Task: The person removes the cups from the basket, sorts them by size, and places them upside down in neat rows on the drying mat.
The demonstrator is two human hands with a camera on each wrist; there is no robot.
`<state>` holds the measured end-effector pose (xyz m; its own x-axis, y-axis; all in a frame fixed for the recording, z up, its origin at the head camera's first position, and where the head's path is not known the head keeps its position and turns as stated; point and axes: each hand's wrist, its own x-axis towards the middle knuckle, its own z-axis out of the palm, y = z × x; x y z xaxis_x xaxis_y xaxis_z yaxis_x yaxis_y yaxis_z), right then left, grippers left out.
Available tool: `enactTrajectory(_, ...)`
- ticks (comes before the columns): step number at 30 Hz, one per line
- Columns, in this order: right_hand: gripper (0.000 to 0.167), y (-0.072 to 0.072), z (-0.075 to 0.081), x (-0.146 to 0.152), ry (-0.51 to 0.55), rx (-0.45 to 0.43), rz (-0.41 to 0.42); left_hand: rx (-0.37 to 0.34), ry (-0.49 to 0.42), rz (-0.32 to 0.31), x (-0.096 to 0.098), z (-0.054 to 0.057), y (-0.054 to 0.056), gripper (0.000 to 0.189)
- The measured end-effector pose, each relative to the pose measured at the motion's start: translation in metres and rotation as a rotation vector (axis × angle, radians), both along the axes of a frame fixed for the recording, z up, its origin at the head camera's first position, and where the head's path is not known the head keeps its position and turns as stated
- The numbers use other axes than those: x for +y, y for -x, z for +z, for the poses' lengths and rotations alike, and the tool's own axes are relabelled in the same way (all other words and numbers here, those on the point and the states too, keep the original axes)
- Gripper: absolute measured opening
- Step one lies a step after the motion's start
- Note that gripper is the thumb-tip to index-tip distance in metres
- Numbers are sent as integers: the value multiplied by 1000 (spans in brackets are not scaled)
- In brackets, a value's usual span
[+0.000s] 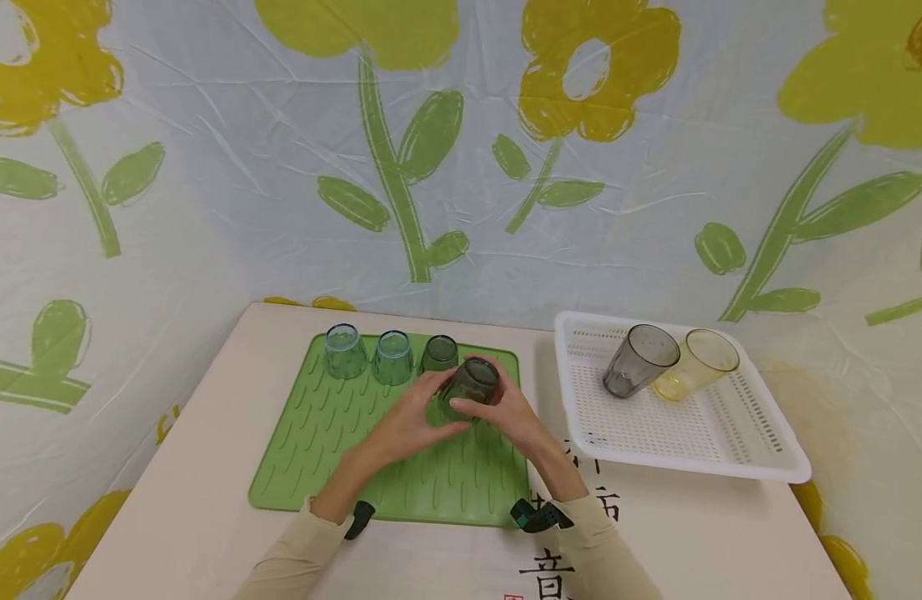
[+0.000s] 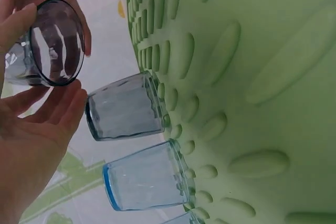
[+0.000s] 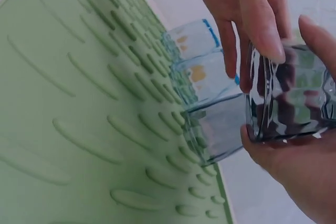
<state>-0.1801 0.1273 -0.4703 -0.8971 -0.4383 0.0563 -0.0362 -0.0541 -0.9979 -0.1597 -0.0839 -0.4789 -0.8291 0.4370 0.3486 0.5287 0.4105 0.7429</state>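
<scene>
Both hands hold a dark grey drinking glass [image 1: 473,382] over the right part of a green ribbed mat [image 1: 341,450]. My left hand [image 1: 410,423] grips its left side, and my right hand [image 1: 512,414] wraps its right side with the thumb across the front. In the left wrist view, the mouth of the held glass [image 2: 56,43] faces the mat. Just behind it, a grey glass [image 2: 126,107] stands upside down on the mat. To the left along the mat's back edge are two light blue glasses, one [image 1: 393,358] beside the grey one and another [image 1: 345,352] at the end.
At the right, a white perforated basket [image 1: 656,457] holds a grey glass [image 1: 641,358] and a yellow glass [image 1: 699,365], both leaning. Black characters [image 1: 547,575] mark the pale tabletop in front. A flowered cloth [image 1: 491,250] hangs behind the table.
</scene>
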Motion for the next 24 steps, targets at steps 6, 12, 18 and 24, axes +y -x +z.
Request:
enactTrajectory(6,73,3,0,-1,-61,80,-51,-48,33,18,-3,0,1,77)
enactTrajectory(12,70,9,-2,1,-126,184,-155,-79,42,38,-18,-4,4,60)
enactTrajectory(18,70,17,-9,5,-179,244,-250,-48,23,75,-41,-11,8,51)
enactTrajectory(24,71,23,-15,8,-272,247,-359,2,59,144,-62,-19,9,45)
